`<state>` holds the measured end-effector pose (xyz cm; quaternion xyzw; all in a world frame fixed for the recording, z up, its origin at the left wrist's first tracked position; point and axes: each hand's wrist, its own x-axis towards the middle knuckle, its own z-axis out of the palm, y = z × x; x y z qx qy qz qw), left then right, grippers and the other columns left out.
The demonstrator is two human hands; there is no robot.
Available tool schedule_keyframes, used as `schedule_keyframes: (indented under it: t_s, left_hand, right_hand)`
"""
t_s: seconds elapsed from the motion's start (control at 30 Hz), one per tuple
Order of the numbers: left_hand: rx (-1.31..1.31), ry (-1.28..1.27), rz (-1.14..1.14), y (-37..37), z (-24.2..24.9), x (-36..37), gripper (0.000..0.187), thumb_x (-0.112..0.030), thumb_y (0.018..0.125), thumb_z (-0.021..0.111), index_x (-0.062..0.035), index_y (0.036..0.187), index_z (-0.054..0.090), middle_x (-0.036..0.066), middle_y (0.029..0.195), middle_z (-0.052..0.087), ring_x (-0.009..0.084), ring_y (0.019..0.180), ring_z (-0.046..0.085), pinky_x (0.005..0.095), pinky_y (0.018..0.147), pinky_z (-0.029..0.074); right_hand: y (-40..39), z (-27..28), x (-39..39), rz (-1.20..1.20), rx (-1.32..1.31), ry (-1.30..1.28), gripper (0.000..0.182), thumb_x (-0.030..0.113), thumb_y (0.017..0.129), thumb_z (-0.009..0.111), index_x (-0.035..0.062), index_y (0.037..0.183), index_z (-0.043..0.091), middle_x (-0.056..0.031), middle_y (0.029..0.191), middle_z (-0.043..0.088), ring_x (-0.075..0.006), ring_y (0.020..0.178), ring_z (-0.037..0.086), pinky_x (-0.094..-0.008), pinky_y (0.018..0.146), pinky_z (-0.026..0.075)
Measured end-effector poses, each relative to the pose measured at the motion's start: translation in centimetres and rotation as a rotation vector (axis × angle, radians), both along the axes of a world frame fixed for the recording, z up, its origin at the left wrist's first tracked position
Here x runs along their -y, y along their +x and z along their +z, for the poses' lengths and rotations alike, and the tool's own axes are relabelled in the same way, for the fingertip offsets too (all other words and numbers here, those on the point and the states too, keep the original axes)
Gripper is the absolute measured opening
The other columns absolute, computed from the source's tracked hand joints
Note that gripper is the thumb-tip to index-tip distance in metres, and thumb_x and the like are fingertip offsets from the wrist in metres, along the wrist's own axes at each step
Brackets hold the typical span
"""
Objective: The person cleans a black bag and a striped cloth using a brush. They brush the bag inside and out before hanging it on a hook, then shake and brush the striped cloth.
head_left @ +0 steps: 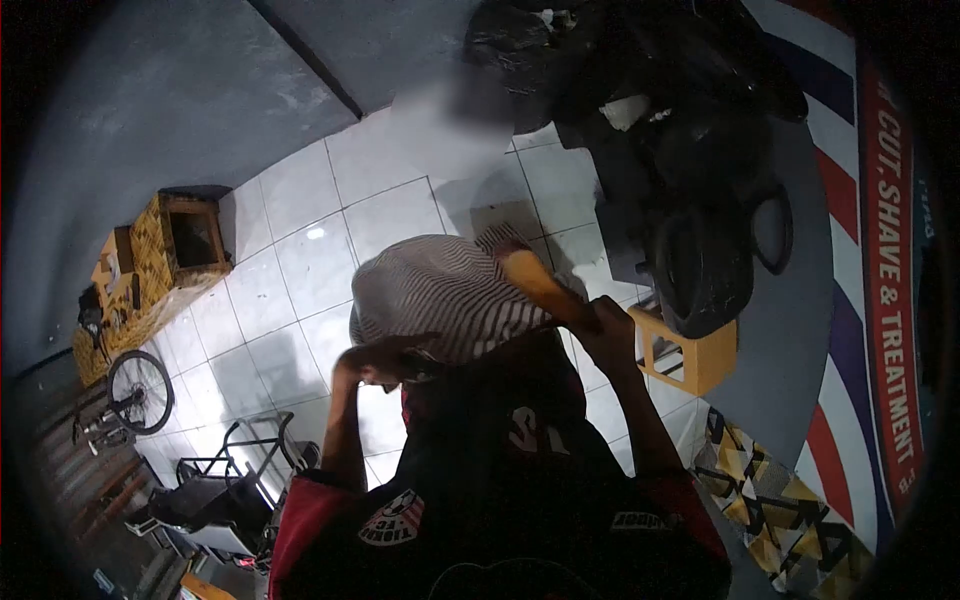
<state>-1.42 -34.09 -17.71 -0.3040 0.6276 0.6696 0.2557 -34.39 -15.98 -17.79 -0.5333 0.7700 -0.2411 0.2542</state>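
A grey-and-white striped cloth (435,290) hangs bunched in front of my dark jersey (490,460). At its lower left edge, my left hand (372,362) is closed on the fabric, its fingers in shadow. My right hand (607,335) is closed at the cloth's right side, on the near end of an orange-brown, handle-like thing (540,285). That long piece slants up and left across the stripes; I cannot tell what it is. A small striped fold (503,238) shows by its far end.
A black chair (700,250) stands right over a wooden box-like stool (690,355). Patterned cabinets (165,240) and a bicycle wheel (140,392) are at left. A metal-framed chair (240,470) is lower left. A lettered banner (890,280) covers the right wall. White tiles (300,270) form the floor.
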Motion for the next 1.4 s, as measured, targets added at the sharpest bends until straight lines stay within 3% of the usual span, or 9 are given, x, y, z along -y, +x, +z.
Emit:
schedule_keyframes:
  t_s: [0.17,0.37,0.47,0.53,0.63,0.73,1.07,1.27,1.4]
  left_hand:
    - [-0.065,-0.243,-0.219,-2.6,-10.0,-6.4,0.03,-0.022,0.076,0.058,-0.0037,0.1,0.063,0.02,0.077,0.06,0.0255,0.059,0.056,0.041,0.055,0.046]
    - [-0.21,-0.537,0.437,-8.2,-12.7,-17.3,0.024,-0.021,0.074,0.059,0.0009,0.082,0.063,0.017,0.064,0.056,0.0329,0.067,0.056,0.045,0.061,0.042]
    - [0.073,-0.417,0.51,-12.4,-10.1,-20.4,0.051,-0.018,0.073,0.061,0.002,0.119,0.048,0.022,0.082,0.061,0.0326,0.079,0.061,0.0431,0.069,0.046]
    - [0.084,-0.458,0.589,-13.4,-10.1,-23.3,0.056,-0.019,0.074,0.062,0.0015,0.123,0.045,0.022,0.088,0.062,0.0303,0.082,0.062,0.0407,0.073,0.047]
    - [0.1,-0.407,0.645,-13.8,-10.3,-25.6,0.057,-0.024,0.075,0.063,0.0008,0.124,0.046,0.019,0.096,0.063,0.0278,0.085,0.063,0.0381,0.076,0.048]
    - [0.172,-0.165,0.56,-14.0,-10.2,-26.6,0.051,-0.031,0.076,0.064,-0.0015,0.116,0.054,0.018,0.099,0.064,0.0268,0.086,0.062,0.037,0.077,0.048]
    - [0.18,-0.852,0.187,-8.6,-23.6,-25.6,0.024,-0.028,0.07,0.059,-0.0073,0.081,0.064,0.015,0.078,0.064,0.0332,0.075,0.062,0.044,0.061,0.048]
    - [0.453,-1.437,1.249,-8.4,-0.9,-13.4,0.013,-0.008,0.083,0.047,-0.0041,0.094,0.052,0.021,0.081,0.059,0.0417,0.073,0.056,0.0476,0.061,0.044]
    - [0.153,-2.022,1.357,-10.7,15.0,-16.0,0.029,0.001,0.068,0.062,-0.0019,0.094,0.051,0.015,0.08,0.055,0.0273,0.077,0.056,0.0303,0.067,0.044]
  right_hand:
    - [-6.3,-2.2,-2.0,0.164,0.292,0.649,0.045,0.03,0.068,0.072,-0.0031,0.095,0.058,-0.0185,0.083,0.063,-0.0278,0.076,0.062,-0.0362,0.068,0.049]
    - [-16.4,-11.8,-9.5,0.347,0.675,0.65,0.062,0.02,0.07,0.072,-0.0035,0.12,0.044,-0.0182,0.114,0.054,-0.0231,0.105,0.051,-0.0336,0.09,0.041]
    - [-21.0,-16.6,-12.4,0.44,0.509,0.633,0.065,0.019,0.069,0.074,-0.0027,0.121,0.044,-0.0153,0.102,0.06,-0.0237,0.091,0.056,-0.0328,0.084,0.045]
    - [-25.2,-25.4,-16.1,0.459,0.6,1.059,0.059,0.024,0.067,0.075,0.0008,0.116,0.051,-0.0115,0.099,0.062,-0.0196,0.085,0.058,-0.0316,0.079,0.047]
    - [-25.9,-18.8,-11.4,0.781,0.66,0.947,0.049,0.028,0.067,0.073,0.0033,0.107,0.058,-0.0082,0.092,0.064,-0.0155,0.078,0.059,-0.0303,0.072,0.048]
    - [-27.5,-25.2,-11.4,0.985,0.132,1.338,0.046,0.034,0.068,0.07,0.0037,0.102,0.06,-0.0092,0.089,0.064,-0.0171,0.075,0.06,-0.032,0.069,0.048]
    - [-18.7,-18.7,0.8,1.01,0.204,0.741,0.035,0.021,0.073,0.065,-0.0055,0.095,0.059,-0.0133,0.077,0.06,-0.0223,0.069,0.058,-0.0358,0.063,0.046]
    - [-9.5,-1.8,11.9,0.497,-0.371,-0.129,0.028,0.016,0.071,0.062,0.004,0.096,0.055,-0.0196,0.088,0.063,-0.04,0.086,0.06,-0.0468,0.073,0.047]
    - [-9.6,8.5,12.8,0.308,-0.146,-0.637,0.04,0.019,0.071,0.066,0.001,0.106,0.058,-0.015,0.084,0.065,-0.0262,0.079,0.063,-0.04,0.07,0.048]
